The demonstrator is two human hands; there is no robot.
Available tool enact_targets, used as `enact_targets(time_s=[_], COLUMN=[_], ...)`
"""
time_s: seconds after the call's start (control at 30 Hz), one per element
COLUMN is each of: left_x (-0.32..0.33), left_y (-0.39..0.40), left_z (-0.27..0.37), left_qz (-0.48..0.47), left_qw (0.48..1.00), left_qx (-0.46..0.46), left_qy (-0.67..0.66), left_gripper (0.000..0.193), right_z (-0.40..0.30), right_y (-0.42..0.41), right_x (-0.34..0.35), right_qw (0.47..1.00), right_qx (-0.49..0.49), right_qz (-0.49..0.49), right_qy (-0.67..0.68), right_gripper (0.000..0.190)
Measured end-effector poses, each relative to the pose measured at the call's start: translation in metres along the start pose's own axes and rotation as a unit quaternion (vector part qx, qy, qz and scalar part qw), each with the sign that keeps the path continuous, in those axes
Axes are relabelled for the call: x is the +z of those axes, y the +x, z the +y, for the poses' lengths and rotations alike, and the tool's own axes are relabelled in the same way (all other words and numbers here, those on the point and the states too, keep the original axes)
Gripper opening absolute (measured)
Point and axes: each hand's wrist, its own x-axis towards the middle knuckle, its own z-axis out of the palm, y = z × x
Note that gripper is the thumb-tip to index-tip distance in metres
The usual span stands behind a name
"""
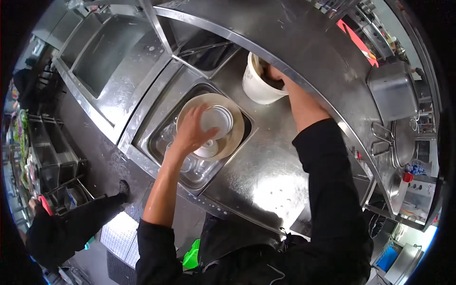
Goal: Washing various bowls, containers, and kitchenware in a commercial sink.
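My left hand (192, 126) curves over the left side of a small stack of white dishes (221, 121), fingers and thumb spread. Whether it grips them or only rests on them is unclear. The stack sits on a large beige plate (237, 131), beside another small white dish (207, 149). Beneath the plate is a rectangular steel basin (199, 185) that also holds clear glasses (187, 164). My right hand (275, 73) reaches into a white plastic bucket (262, 89) partly under the steel shelf. Its fingers and whatever they touch are mostly hidden inside.
The steel shelf (270, 32) overhangs the counter (249, 171) and the bucket. Behind the basin sits another steel pan (206, 53). A wide sink (107, 57) lies to the left. An upturned steel container (393, 91) stands on the shelf. Another person (67, 224) is at the lower left.
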Motion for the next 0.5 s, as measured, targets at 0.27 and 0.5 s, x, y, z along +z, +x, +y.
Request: enact_targets(time_s=[0.27, 0.5], left_x=[0.009, 0.023], left_y=[0.055, 0.034], left_z=[-0.034, -0.022], left_qz=[-0.18, -0.189], left_qw=[0.963, 0.906], left_qx=[-0.109, -0.188], left_qy=[-0.167, -0.328], left_gripper=[0.058, 0.055], right_z=[0.028, -0.129], right_y=[-0.079, -0.151], right_x=[0.016, -0.096], right_qw=[0.98, 0.556], right_qx=[0.102, 0.335], right_qz=[0.167, -0.273], right_qy=[0.03, 0.71], right_gripper=[0.033, 0.039])
